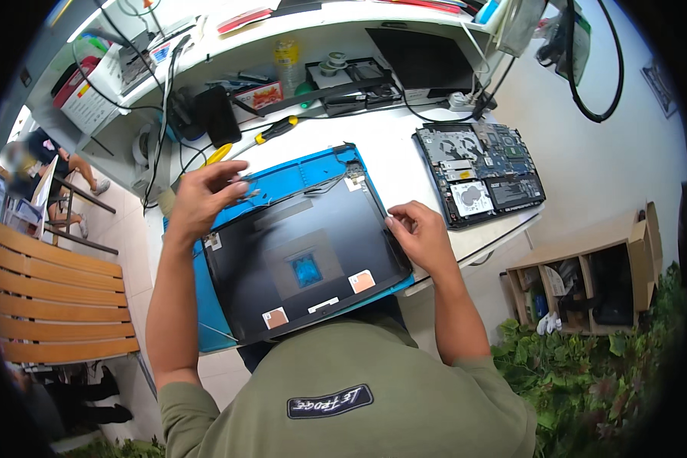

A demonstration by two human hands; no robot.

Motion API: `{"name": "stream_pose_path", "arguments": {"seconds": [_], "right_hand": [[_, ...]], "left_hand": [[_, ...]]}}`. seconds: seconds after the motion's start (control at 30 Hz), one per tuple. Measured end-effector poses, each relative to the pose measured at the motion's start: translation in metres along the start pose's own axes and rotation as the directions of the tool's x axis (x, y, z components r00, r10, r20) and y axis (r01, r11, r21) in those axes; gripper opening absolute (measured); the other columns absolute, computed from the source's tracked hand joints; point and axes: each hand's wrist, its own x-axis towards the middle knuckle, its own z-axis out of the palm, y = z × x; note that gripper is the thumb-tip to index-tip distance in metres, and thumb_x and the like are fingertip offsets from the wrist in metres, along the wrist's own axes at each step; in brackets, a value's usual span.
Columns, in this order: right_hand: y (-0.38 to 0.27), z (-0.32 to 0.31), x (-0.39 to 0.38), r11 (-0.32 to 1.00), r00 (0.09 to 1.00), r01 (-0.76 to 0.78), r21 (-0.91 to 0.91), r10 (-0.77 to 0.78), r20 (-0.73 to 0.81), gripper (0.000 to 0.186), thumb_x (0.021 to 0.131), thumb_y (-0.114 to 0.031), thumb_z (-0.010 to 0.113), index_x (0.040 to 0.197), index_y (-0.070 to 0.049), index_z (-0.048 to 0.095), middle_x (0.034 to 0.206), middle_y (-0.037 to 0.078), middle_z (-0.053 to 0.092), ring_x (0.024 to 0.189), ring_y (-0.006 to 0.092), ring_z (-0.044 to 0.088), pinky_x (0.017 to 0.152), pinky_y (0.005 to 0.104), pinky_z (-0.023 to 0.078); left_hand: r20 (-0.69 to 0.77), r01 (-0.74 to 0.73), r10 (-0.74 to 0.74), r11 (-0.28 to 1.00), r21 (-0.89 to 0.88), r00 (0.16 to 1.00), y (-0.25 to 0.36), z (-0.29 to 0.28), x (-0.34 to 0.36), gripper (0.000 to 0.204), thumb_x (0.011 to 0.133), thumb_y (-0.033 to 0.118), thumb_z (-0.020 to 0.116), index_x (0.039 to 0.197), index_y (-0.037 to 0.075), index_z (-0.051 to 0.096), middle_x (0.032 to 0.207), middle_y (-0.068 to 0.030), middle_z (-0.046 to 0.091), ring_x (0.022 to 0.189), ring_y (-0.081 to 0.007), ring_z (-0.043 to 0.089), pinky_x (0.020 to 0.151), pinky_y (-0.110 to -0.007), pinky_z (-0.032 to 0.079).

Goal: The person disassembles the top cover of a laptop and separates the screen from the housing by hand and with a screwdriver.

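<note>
A black laptop lid cover [275,252] lies inside up on a blue work mat [298,174], its lower edge near my body. Over its upper left corner hovers my left hand [204,197], fingers apart, with nothing visible between them. My right hand [423,238] is at the lid's right edge, thumb and curled fingers pinching the rim. Copper-coloured squares are stuck near the lid's lower corners, and a blue patch shows at its middle. To the right, an opened laptop base [481,172] shows its circuit board, fans and battery.
Behind the mat lie a yellow-black screwdriver [276,130], a black phone [217,116] and cables. A dark screen panel [424,61] leans under the shelf beside a yellow bottle [287,65]. A wooden chair [57,294] stands left, a cubby box [588,278] right.
</note>
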Motion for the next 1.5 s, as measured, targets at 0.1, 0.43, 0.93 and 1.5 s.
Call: {"name": "stream_pose_path", "arguments": {"seconds": [0.1,0.43,0.93,1.5], "right_hand": [[-0.002,-0.004,0.030,0.996,0.997,0.078,-0.049,-0.077,0.011,0.019,0.092,-0.014,0.077,0.103,0.001,0.079,0.090,0.014,0.076,0.067,0.0204,0.066,0.065,0.0338,0.052],[-0.002,0.019,0.159,0.977,0.938,0.083,-0.195,-0.011,0.346,0.024,0.098,-0.019,0.070,0.112,-0.002,0.080,0.109,0.019,0.080,0.103,0.0349,0.076,0.095,0.0421,0.057],[0.029,0.017,0.148,0.997,0.927,-0.052,-0.064,0.072,0.369,0.025,0.091,-0.020,0.081,0.105,0.000,0.079,0.083,0.014,0.076,0.076,0.0232,0.071,0.072,0.0366,0.055],[0.041,0.031,0.153,0.994,0.923,-0.075,-0.073,0.097,0.371,0.030,0.082,-0.025,0.090,0.099,-0.005,0.077,0.080,0.016,0.077,0.072,0.0246,0.075,0.073,0.0374,0.058]], "left_hand": [[-0.050,-0.006,0.002,0.996,-0.087,0.999,-0.015,-0.016,-0.009,0.039,0.099,0.017,0.079,0.132,-0.003,0.072,0.099,-0.0023,0.071,0.084,-0.0104,0.067,0.077,-0.026,0.058],[0.060,0.079,-0.069,0.983,-0.166,0.996,0.022,0.041,0.024,0.028,0.100,0.019,0.078,0.116,-0.004,0.073,0.097,-0.0070,0.073,0.084,-0.0151,0.073,0.077,-0.030,0.062],[0.357,0.226,-0.196,0.973,-0.046,0.913,0.016,0.127,0.098,0.022,0.091,0.011,0.051,0.106,0.002,0.065,0.087,-0.0026,0.064,0.081,-0.0143,0.064,0.077,-0.030,0.054],[0.405,-0.245,0.016,0.817,0.522,0.914,0.015,0.142,0.108,0.048,0.080,0.015,0.055,0.119,0.015,0.082,0.090,-0.0189,0.076,0.081,-0.0363,0.071,0.084,-0.045,0.057]]}}
